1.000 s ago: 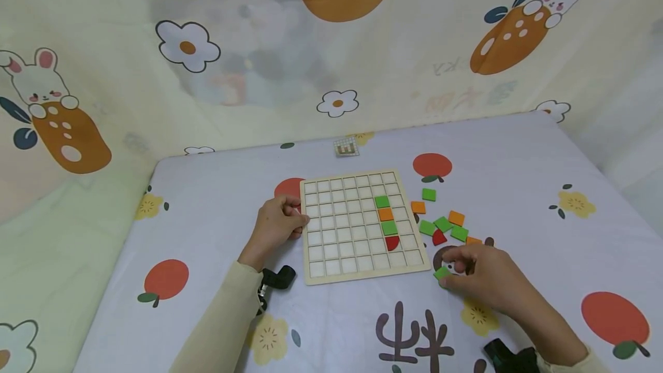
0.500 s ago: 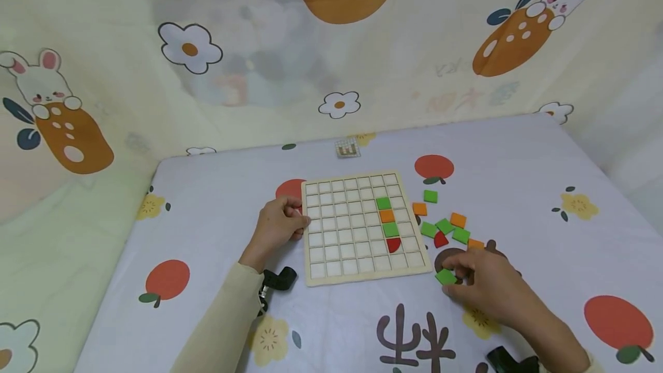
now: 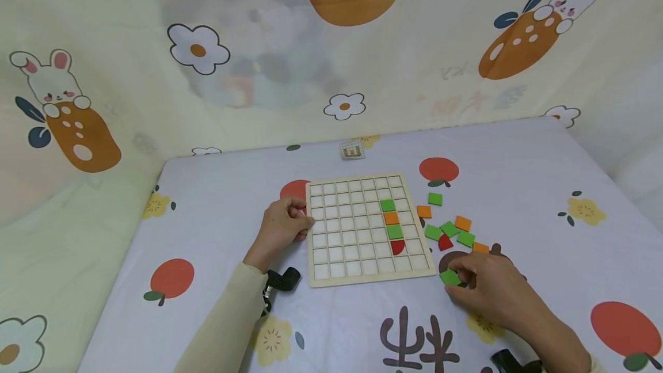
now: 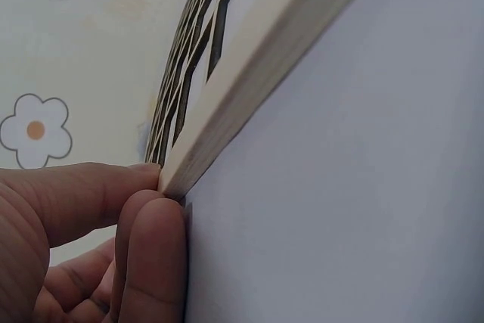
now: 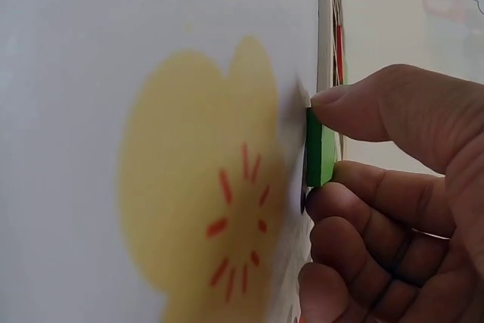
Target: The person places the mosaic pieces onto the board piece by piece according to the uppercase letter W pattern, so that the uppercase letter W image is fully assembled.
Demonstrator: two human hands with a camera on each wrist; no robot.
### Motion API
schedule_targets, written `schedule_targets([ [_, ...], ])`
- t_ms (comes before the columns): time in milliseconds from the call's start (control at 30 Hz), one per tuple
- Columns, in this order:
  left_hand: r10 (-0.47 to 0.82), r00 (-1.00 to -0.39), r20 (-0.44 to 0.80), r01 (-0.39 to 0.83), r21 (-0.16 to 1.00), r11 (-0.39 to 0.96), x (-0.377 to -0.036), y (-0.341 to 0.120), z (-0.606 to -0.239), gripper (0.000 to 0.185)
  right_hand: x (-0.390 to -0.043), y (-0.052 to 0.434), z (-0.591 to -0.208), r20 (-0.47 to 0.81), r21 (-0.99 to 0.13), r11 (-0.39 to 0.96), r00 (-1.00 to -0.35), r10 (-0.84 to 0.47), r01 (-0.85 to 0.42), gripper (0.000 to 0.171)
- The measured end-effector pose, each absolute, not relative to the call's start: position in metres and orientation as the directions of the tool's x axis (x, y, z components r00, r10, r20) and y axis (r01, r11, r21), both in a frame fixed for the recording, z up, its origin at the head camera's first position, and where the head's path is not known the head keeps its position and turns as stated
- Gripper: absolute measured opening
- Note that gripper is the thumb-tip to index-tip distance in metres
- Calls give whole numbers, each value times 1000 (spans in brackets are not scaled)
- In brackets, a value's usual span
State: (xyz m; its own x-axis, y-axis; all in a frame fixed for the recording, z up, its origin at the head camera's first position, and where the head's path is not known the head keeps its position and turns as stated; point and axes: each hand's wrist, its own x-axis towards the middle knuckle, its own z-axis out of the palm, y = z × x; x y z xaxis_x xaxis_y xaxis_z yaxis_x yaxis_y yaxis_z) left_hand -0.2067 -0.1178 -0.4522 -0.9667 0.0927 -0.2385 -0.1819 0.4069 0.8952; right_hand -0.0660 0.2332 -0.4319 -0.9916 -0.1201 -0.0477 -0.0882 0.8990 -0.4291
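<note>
Right hand: now my right hand (image 3: 489,286) pinches a green square tile (image 3: 449,277), thumb above and fingers curled under, just off the board's near right corner.
Green tile: flat, thin, smooth-faced, square with crisp edges; the right wrist view shows its narrow green edge (image 5: 319,147) between thumb and forefinger, against the cloth.
Tile heading: it lies nearly flat, turned a little so its corners point off the board's lines; a square, so no long axis to call.
Left hand: my left hand (image 3: 282,226) rests at the left edge of the wooden grid board (image 3: 339,233), fingers curled, thumb and fingertips (image 4: 151,247) pressed on the pale wood rim.
Board: light wood, flat, cut into a grid of small square cells with thin ribs between.
On the board: one column near the right holds a green tile (image 3: 387,205), an orange tile (image 3: 391,218), another green (image 3: 395,232) and a red rounded piece (image 3: 397,247).
Loose pieces: green, orange and red tiles (image 3: 449,229) scattered on the cloth just right of the board, some touching.
Surface: soft printed tablecloth (image 3: 518,177), pale lilac, with fruit and flower shapes.
Room: open cloth in front of the board and far to the right; printed curtain (image 3: 259,45) rises behind the table's far edge.
</note>
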Motion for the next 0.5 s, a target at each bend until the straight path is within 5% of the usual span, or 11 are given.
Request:
schedule_targets([
  [500, 97, -968, -233, -176, 898, 404, -206, -117, -452, 37, -64, 226, -432, -57, -476, 879, -996, -63, -29, 24],
])
